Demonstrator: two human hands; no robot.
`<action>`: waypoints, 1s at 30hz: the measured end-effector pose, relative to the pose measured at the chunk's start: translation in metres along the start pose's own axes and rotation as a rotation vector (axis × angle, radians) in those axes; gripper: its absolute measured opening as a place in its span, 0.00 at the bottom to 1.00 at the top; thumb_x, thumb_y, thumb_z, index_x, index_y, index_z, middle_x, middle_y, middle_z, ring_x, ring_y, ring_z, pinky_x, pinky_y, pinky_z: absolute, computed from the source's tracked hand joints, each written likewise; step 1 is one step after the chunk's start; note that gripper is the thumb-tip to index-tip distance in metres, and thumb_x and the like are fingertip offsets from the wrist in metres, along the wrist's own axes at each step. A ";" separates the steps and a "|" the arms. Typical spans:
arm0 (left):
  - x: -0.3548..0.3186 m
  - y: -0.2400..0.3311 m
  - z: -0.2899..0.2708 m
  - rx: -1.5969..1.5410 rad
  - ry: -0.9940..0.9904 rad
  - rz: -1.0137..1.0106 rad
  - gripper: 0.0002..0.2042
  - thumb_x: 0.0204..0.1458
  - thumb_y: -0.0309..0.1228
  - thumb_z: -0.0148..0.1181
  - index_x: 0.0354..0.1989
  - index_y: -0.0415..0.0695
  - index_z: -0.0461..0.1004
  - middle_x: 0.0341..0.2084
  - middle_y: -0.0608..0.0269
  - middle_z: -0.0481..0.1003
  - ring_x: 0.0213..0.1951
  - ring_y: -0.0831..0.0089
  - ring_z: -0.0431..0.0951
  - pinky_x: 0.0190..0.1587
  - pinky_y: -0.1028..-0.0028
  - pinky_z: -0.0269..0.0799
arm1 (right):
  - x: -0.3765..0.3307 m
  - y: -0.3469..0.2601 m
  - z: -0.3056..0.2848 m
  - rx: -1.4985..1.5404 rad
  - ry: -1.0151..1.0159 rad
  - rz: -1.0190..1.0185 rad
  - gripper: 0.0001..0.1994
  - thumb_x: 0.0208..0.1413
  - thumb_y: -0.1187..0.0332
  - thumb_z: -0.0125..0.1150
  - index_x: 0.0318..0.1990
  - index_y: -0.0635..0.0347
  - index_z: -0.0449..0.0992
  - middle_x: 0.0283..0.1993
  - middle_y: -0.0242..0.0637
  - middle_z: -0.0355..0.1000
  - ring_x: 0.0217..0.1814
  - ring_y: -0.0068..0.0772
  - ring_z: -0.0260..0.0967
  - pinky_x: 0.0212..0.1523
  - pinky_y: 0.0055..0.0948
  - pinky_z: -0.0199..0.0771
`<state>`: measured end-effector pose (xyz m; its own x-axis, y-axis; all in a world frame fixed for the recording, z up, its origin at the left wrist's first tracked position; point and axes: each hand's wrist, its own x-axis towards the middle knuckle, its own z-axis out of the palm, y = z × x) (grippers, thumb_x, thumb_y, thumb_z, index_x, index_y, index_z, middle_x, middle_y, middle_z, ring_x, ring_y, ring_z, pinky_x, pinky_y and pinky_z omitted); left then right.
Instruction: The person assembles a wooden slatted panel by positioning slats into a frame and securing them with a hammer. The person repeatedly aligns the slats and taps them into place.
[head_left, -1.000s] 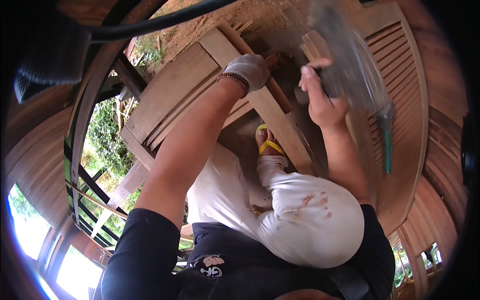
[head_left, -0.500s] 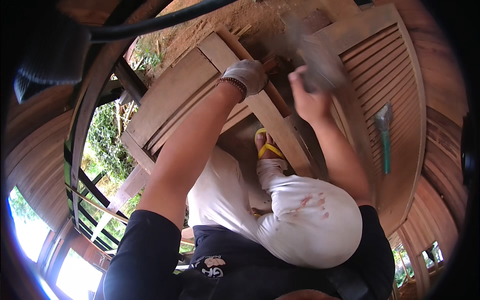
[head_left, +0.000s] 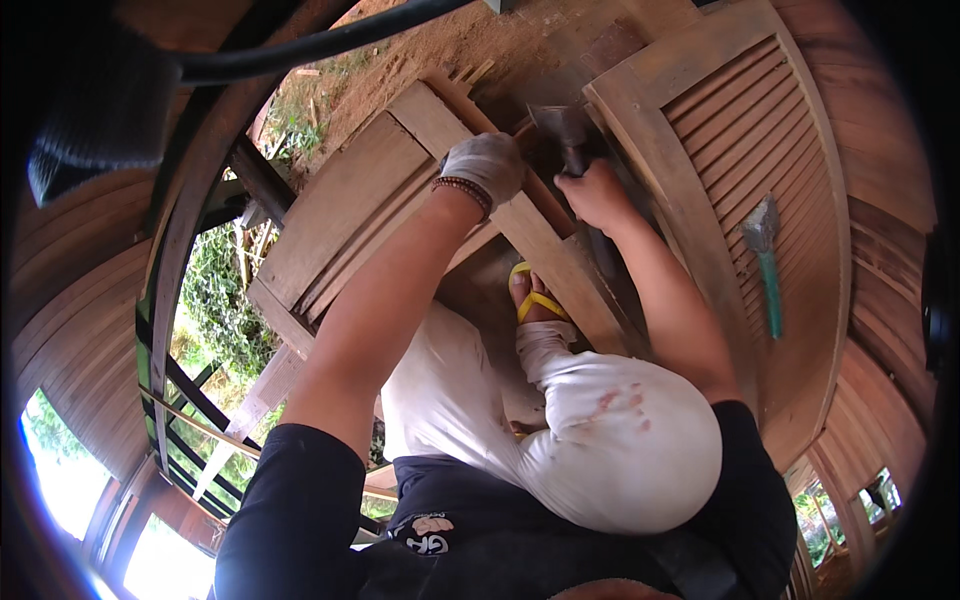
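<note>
My left hand [head_left: 483, 168], in a pale work glove, is closed at the edge of a wooden panelled frame [head_left: 345, 205]. Its fingers are mostly hidden, so what they grip cannot be made out. Just right of it, my bare right hand [head_left: 598, 196] is wrapped around the handle of a hatchet-like tool [head_left: 562, 126]. The tool's broad dark head is slightly blurred and sits close to the far end of the frame's rail [head_left: 545, 240]. A narrow reddish wood strip [head_left: 548, 203] runs along that rail.
On the right lies a louvred wooden shutter [head_left: 745, 150] with a green-handled brush [head_left: 767, 262] on it. My foot in a yellow flip-flop [head_left: 540, 298] is beside the rail. Bare soil [head_left: 420, 55] lies beyond, with dark metal bars [head_left: 190, 390] at left.
My right hand and the tool have swung down and left, toward the far end of the rail near my left hand. The left hand stays closed in nearly the same place.
</note>
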<state>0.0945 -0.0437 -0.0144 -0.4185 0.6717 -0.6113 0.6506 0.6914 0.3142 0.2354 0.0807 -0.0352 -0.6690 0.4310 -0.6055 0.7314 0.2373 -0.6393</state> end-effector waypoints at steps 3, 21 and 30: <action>0.007 -0.005 -0.003 0.064 0.068 -0.024 0.17 0.58 0.40 0.54 0.44 0.39 0.77 0.39 0.46 0.81 0.44 0.50 0.82 0.48 0.55 0.77 | -0.002 0.003 -0.010 0.116 -0.092 0.123 0.08 0.58 0.72 0.63 0.32 0.65 0.70 0.24 0.35 0.71 0.17 0.25 0.67 0.18 0.31 0.65; 0.014 -0.021 0.008 -0.682 -0.146 -0.178 0.20 0.58 0.43 0.54 0.24 0.36 0.75 0.15 0.59 0.72 0.15 0.68 0.72 0.19 0.66 0.67 | -0.077 -0.048 -0.042 0.128 0.524 -0.937 0.05 0.64 0.73 0.58 0.40 0.67 0.75 0.30 0.32 0.74 0.32 0.22 0.73 0.39 0.25 0.74; 0.021 -0.022 0.013 -0.710 -0.134 -0.187 0.19 0.59 0.42 0.54 0.25 0.37 0.77 0.16 0.61 0.74 0.17 0.67 0.75 0.21 0.67 0.70 | -0.015 -0.012 -0.019 -0.216 0.329 -0.255 0.15 0.57 0.61 0.65 0.36 0.68 0.76 0.31 0.57 0.75 0.34 0.56 0.76 0.34 0.42 0.74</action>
<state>0.0795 -0.0483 -0.0438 -0.3711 0.5195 -0.7697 -0.0090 0.8269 0.5623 0.2396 0.0880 -0.0091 -0.7791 0.5801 -0.2377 0.5835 0.5323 -0.6133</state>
